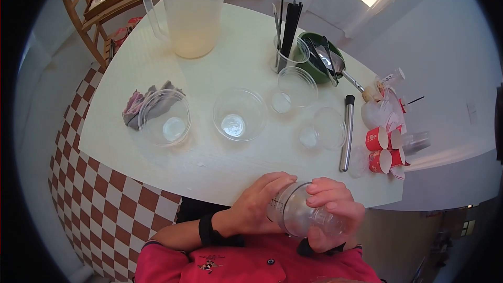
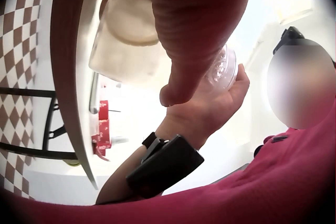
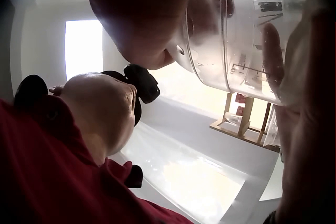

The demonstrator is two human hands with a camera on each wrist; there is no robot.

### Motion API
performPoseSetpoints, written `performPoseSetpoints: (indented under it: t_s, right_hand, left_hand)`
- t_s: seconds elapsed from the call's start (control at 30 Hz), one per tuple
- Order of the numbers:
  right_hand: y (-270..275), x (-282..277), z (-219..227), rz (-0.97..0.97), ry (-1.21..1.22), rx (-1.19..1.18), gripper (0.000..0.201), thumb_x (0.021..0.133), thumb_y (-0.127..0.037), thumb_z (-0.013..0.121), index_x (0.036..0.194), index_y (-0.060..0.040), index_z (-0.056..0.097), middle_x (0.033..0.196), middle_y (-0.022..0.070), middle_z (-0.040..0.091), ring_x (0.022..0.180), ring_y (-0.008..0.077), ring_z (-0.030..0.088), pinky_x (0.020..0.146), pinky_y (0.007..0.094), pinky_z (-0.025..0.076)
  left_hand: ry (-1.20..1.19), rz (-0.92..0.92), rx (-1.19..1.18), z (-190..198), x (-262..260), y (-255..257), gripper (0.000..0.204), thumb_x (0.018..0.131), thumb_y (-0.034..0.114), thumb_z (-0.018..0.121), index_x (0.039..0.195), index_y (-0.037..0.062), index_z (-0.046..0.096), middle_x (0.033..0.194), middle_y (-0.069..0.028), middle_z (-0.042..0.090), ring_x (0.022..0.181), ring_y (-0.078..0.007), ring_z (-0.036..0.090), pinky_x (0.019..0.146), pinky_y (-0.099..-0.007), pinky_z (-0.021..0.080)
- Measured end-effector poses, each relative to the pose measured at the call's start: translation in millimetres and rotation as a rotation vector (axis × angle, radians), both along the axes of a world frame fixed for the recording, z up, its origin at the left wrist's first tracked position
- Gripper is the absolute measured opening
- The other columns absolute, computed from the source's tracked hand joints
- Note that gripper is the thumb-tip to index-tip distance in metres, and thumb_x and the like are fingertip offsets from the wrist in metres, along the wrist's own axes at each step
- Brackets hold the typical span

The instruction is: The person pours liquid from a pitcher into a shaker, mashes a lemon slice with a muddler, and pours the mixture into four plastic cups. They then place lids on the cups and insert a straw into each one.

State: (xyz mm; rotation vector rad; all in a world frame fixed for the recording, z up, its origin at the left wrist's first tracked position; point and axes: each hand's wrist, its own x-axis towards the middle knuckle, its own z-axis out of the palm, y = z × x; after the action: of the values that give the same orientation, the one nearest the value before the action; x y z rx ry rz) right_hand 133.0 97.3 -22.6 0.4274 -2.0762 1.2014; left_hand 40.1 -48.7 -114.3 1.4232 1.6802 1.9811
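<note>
Both hands are around a clear plastic shaker [image 1: 294, 207] that lies tilted near the chest, off the table's front edge. My left hand [image 1: 257, 204] grips its wide body, fingers over the top. At the narrower end, my right hand [image 1: 338, 205] holds it with curled fingers above and the thumb below. Dark measuring marks line the shaker's wall [image 3: 242, 40] in the right wrist view. In the left wrist view, the left hand [image 2: 197, 24] covers much of the shaker, and part of the clear end [image 2: 223, 69] shows against the right palm.
Several clear cups [image 1: 260, 118] stand mid-table, one before a grey-pink cloth [image 1: 133, 107]. A lidded pitcher [image 1: 191, 21] is at the back left. A steel muddler [image 1: 347, 136] lies near red paper cups [image 1: 375, 139]. Black straws [image 1: 290, 29] and a green bowl [image 1: 308, 36] with utensils are behind.
</note>
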Motion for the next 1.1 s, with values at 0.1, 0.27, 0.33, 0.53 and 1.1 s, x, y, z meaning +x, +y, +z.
performPoseSetpoints:
  t_s: [0.1, 0.27, 0.33, 0.53, 1.1]
  right_hand:
    - [0, -9, 3, 0.023, 0.028, -0.004, 0.047, 0.076, -0.007, 0.077, 0.117, -0.0012, 0.053, 0.105, 0.0192, 0.068, 0.097, 0.0360, 0.068, 0.086, 0.0471, 0.055]
    - [-8, -11, 2, -0.006, -0.052, -0.021, 0.050, 0.075, -0.008, 0.076, 0.119, -0.0025, 0.052, 0.108, 0.0196, 0.066, 0.104, 0.0359, 0.066, 0.088, 0.0471, 0.053]
    - [-7, -18, -10, -0.024, -0.057, -0.132, 0.049, 0.073, -0.006, 0.076, 0.117, -0.0019, 0.054, 0.109, 0.0191, 0.066, 0.103, 0.0359, 0.066, 0.086, 0.0466, 0.054]
    - [-14, -22, -5, -0.069, 0.020, -0.079, 0.047, 0.071, 0.000, 0.076, 0.114, -0.0004, 0.058, 0.108, 0.0183, 0.067, 0.099, 0.0353, 0.068, 0.083, 0.0452, 0.056]
    - [-6, -20, -30, -0.119, -0.086, -0.200, 0.101, 0.069, -0.024, 0.092, 0.150, -0.0002, 0.036, 0.142, 0.0220, 0.049, 0.128, 0.0380, 0.052, 0.106, 0.0458, 0.045]
  left_hand:
    - [0.020, -0.004, 0.013, -4, -1, -2, 0.099, 0.060, 0.023, 0.096, 0.142, 0.0030, 0.043, 0.133, -0.0200, 0.056, 0.121, -0.0392, 0.057, 0.100, -0.0455, 0.050]
    - [0.071, -0.033, -0.023, -17, -7, -5, 0.099, 0.063, 0.024, 0.095, 0.142, 0.0030, 0.040, 0.135, -0.0200, 0.055, 0.121, -0.0379, 0.057, 0.099, -0.0452, 0.051]
    - [-0.007, -0.039, -0.079, -20, -6, -9, 0.099, 0.063, 0.024, 0.095, 0.142, 0.0033, 0.040, 0.135, -0.0208, 0.055, 0.121, -0.0381, 0.057, 0.099, -0.0454, 0.050]
    - [-0.004, -0.029, -0.060, -26, -5, -11, 0.100, 0.065, 0.026, 0.094, 0.144, 0.0040, 0.036, 0.137, -0.0228, 0.052, 0.122, -0.0378, 0.056, 0.100, -0.0459, 0.050]
    - [-0.082, -0.072, -0.116, -20, -18, 1, 0.098, 0.066, 0.028, 0.093, 0.143, 0.0036, 0.038, 0.138, -0.0194, 0.052, 0.122, -0.0335, 0.057, 0.100, -0.0440, 0.049]
